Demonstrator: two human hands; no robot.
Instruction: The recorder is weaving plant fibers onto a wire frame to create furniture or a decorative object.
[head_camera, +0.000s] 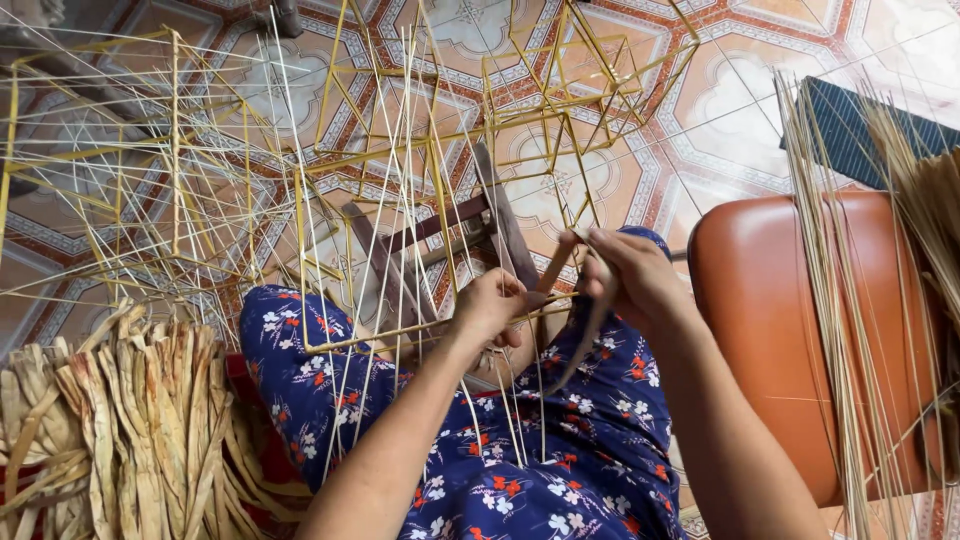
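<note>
Both hands are busy mid-frame: the left hand (490, 305) has its grip closed on a thin yellow frame stick (430, 330), and the right hand (625, 275) is pinching a flat tan fibre strip (590, 325) that hangs down over the lap. One wire-like yellow frame (400, 130) fills the top half. One bundle of dried strips (130, 420) sits lower left, one orange stool (780, 300) right, with pale reeds (850, 330) leaning across it.

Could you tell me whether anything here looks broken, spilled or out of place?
Nothing stands out. The left hand and right hand grip a flat strip at the yellow stick frame; the dried strips lie bundled.
</note>
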